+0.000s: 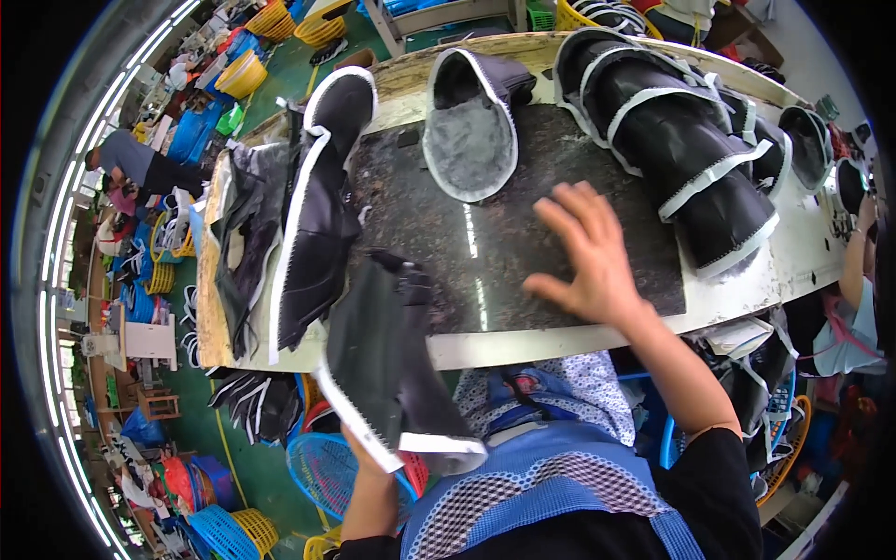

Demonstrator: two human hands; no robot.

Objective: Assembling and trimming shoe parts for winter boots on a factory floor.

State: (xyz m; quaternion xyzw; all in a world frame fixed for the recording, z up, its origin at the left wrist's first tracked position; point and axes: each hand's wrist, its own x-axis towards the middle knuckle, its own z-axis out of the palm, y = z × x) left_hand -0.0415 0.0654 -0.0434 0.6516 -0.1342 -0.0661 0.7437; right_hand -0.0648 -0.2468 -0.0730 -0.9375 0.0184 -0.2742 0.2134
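My left hand (362,455) holds a black boot upper (373,336) with a white stitched edge at the near left of the table. The upper hides its fingers. My right hand (593,261), fingers spread and nothing in it, is over a dark speckled slab (411,205) set in the table. Beyond it lies another upper with grey fluffy lining (471,149), its opening toward me. Left of the slab, a long black upper with white edging (317,233) lies beside a heap of black pieces (247,243).
Nested black uppers (681,140) are stacked at the right of the pale table (504,347). Below its edge are a blue basket (322,467) and black pieces (266,406). Another person's arm (854,261) shows at far right; a person in grey (140,163) is at far left.
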